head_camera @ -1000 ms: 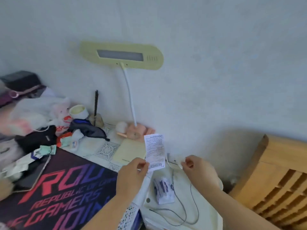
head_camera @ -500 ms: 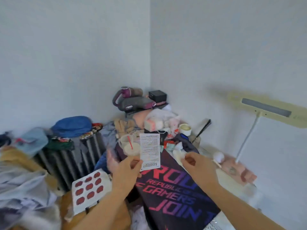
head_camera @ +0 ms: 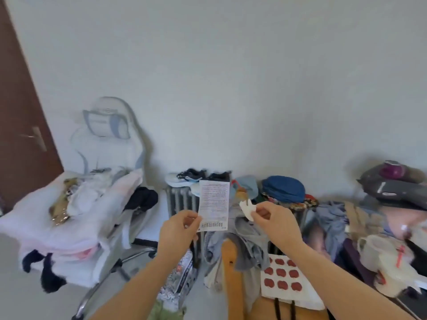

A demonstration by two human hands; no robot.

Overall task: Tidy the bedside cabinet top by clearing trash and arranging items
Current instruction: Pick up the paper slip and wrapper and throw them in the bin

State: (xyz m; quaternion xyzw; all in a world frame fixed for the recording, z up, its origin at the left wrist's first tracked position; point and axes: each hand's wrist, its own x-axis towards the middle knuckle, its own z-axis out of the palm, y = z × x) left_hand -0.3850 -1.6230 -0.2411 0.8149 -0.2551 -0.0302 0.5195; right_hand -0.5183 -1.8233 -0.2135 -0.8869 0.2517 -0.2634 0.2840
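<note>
The left hand (head_camera: 179, 229) pinched a printed receipt (head_camera: 214, 205) by its lower left corner, holding it upright; the right hand (head_camera: 276, 219) was closed on a small white scrap (head_camera: 247, 209) sticking out past its fingertips, just beside the receipt. A second earlier both hands were over the bedside cabinet by the lamp; the view had since swung left to a radiator (head_camera: 182, 200), a gaming chair (head_camera: 108, 144) and heaped clothes. This suggested the trash was being carried off for disposal; no bin was visible.
</note>
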